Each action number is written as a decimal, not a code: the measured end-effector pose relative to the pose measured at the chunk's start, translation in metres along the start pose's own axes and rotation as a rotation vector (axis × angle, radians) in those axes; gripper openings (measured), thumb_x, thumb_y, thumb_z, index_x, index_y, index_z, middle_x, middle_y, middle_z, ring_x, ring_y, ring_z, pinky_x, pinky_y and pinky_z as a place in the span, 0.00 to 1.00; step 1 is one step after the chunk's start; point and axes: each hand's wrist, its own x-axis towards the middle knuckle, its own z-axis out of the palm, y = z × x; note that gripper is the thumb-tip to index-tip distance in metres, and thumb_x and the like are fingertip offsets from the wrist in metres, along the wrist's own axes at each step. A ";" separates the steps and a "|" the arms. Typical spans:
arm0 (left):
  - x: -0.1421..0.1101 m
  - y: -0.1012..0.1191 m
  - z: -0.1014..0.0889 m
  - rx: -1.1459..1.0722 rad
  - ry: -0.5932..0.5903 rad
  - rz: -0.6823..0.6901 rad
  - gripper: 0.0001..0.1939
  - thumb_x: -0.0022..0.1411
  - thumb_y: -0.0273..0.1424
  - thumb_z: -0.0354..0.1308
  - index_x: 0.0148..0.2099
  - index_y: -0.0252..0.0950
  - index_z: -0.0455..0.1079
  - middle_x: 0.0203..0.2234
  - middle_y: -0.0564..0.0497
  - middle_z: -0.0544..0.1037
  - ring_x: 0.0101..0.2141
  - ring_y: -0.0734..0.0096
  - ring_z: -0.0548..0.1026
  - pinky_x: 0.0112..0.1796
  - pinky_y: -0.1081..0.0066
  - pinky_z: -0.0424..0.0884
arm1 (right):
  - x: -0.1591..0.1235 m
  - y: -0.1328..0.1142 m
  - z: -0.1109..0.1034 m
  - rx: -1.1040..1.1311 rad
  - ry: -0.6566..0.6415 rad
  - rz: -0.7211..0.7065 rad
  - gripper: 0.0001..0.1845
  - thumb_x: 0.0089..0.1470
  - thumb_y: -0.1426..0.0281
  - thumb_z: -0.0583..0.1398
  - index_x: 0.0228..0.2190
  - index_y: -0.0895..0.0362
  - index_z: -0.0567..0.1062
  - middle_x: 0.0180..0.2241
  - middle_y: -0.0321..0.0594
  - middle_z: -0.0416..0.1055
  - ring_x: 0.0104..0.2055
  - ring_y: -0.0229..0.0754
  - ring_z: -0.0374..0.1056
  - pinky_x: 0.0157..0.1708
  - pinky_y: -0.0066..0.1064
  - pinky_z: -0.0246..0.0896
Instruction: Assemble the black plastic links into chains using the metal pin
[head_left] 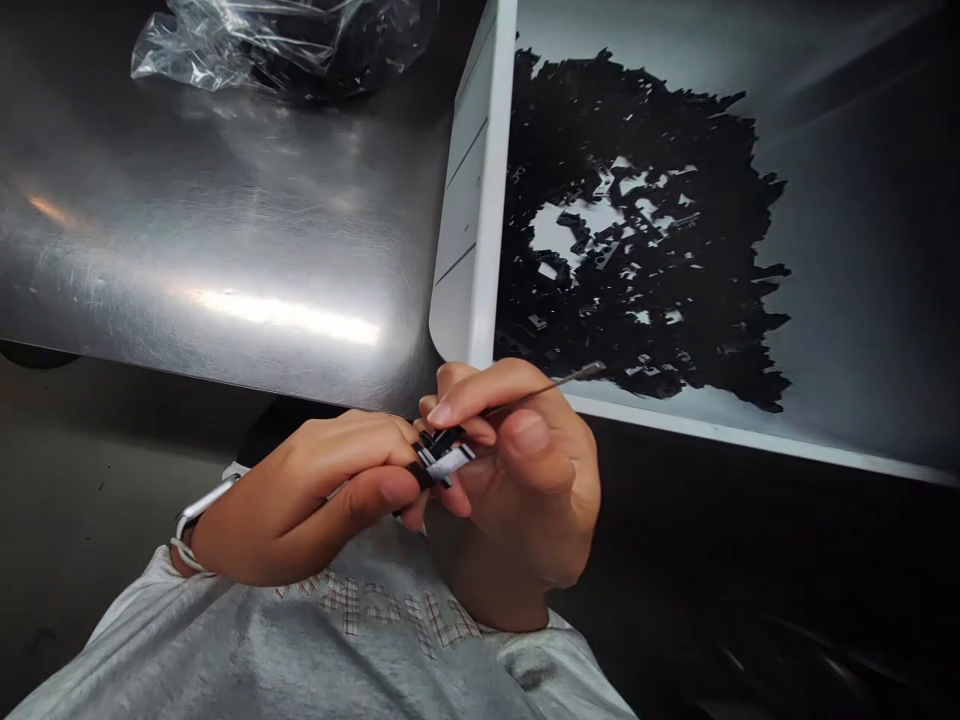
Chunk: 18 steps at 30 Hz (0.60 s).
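Observation:
My left hand (322,495) is closed, pinching a small black plastic part (442,450) with a shiny light face. Right beside it, my right hand (540,480) is closed around a thin metal tool (547,388). The tool's small flattened tip points up and to the right, away from the part. The fingers of my right hand meet the part's right side; its thumb is raised in front. The tool's other end is hidden among the fingers. Both hands are held in front of my body, just below the corner of a white tray (484,250).
Many similar black plastic parts (675,230) lie heaped in the white tray at the right. A scratched metal tabletop (225,220) spreads out at the left. On its far side lies a clear plastic bag (300,45) with something dark in it.

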 end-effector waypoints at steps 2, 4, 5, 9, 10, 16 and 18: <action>0.001 -0.001 0.000 0.182 0.066 0.055 0.14 0.78 0.34 0.47 0.37 0.38 0.67 0.35 0.48 0.82 0.40 0.69 0.79 0.43 0.68 0.72 | -0.001 -0.001 0.000 -0.006 0.015 0.029 0.12 0.67 0.59 0.62 0.41 0.51 0.83 0.22 0.30 0.63 0.20 0.32 0.58 0.21 0.26 0.61; 0.001 -0.002 0.002 0.387 0.128 0.121 0.13 0.78 0.33 0.48 0.39 0.38 0.67 0.36 0.48 0.82 0.40 0.67 0.79 0.45 0.66 0.71 | -0.003 -0.002 -0.002 -0.060 0.061 0.060 0.11 0.65 0.58 0.65 0.43 0.50 0.83 0.22 0.30 0.60 0.23 0.34 0.58 0.24 0.26 0.62; 0.001 -0.002 0.002 0.486 0.152 0.146 0.12 0.78 0.33 0.48 0.40 0.38 0.67 0.37 0.47 0.83 0.40 0.67 0.80 0.45 0.65 0.71 | -0.005 -0.001 -0.002 -0.092 0.088 0.070 0.10 0.64 0.58 0.66 0.43 0.49 0.83 0.23 0.30 0.60 0.23 0.34 0.57 0.25 0.26 0.62; 0.001 -0.005 0.005 0.822 0.253 0.171 0.13 0.78 0.34 0.48 0.39 0.37 0.67 0.39 0.46 0.85 0.39 0.65 0.80 0.48 0.61 0.69 | -0.011 0.001 -0.004 -0.173 0.135 0.060 0.10 0.64 0.59 0.66 0.45 0.47 0.82 0.23 0.29 0.58 0.23 0.33 0.52 0.22 0.25 0.53; 0.001 -0.006 0.006 0.888 0.275 0.176 0.13 0.78 0.34 0.48 0.39 0.37 0.67 0.38 0.46 0.85 0.39 0.65 0.81 0.49 0.61 0.68 | -0.012 0.002 -0.003 -0.181 0.133 0.054 0.09 0.64 0.59 0.66 0.44 0.47 0.82 0.23 0.28 0.57 0.23 0.33 0.51 0.22 0.25 0.51; 0.003 -0.007 0.008 1.065 0.292 0.232 0.16 0.79 0.35 0.47 0.37 0.37 0.68 0.37 0.48 0.85 0.39 0.68 0.81 0.51 0.63 0.65 | -0.008 0.003 -0.002 -0.170 0.138 0.151 0.11 0.60 0.56 0.69 0.40 0.47 0.81 0.22 0.28 0.55 0.23 0.34 0.49 0.20 0.25 0.46; 0.002 -0.007 0.008 1.033 0.280 0.235 0.16 0.79 0.36 0.47 0.37 0.37 0.68 0.37 0.48 0.85 0.38 0.68 0.81 0.51 0.63 0.65 | -0.006 0.003 -0.003 -0.117 0.137 0.183 0.12 0.57 0.56 0.71 0.37 0.48 0.81 0.23 0.28 0.57 0.22 0.33 0.48 0.18 0.26 0.43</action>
